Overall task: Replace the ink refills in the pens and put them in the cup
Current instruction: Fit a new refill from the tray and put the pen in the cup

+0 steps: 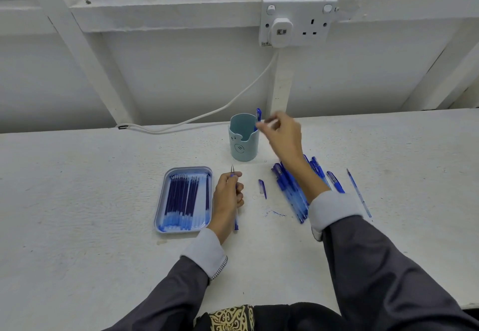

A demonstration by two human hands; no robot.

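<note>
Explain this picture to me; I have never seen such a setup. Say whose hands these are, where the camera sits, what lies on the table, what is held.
No machine here: a person's two bare hands, filmed by one camera worn on the head, looking down. On the table lie a tray of ink refills, a blue cup with one standing pen, a pile of blue pens, a loose cap and one loose refill. The left hand holds an uncapped pen, tip up. The right hand is at the standing pen; blur hides whether it grips.
</note>
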